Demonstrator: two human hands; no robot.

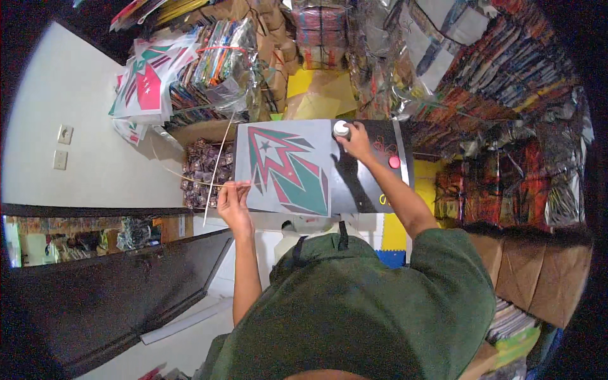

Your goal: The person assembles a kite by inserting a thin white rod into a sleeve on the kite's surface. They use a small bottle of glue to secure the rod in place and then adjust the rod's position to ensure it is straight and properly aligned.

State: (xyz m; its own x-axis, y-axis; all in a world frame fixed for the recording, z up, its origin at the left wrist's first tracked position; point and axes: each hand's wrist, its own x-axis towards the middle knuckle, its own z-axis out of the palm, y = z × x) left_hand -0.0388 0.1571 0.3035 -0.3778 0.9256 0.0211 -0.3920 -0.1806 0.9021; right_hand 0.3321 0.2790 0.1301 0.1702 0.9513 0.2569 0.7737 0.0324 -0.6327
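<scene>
On the black board (367,183) before us lay one grey sheet (285,168) with a red and green pattern. Our left hand (234,199) pinched one thin stick (218,166) just off its left edge. Our right hand (356,142) was closed around one white knob (341,128) beside its top right corner.

I see the person from above wearing a dark green short-sleeved shirt (354,310) of matte, slightly creased fabric. Its right sleeve (443,250) ends in a plain hem above the elbow. Both forearms are bare beyond the shirt; I make out no watch, ring or glove on the left hand (233,201) or the right hand (356,142). Two dark straps (342,235) cross the shirt's upper edge.
</scene>
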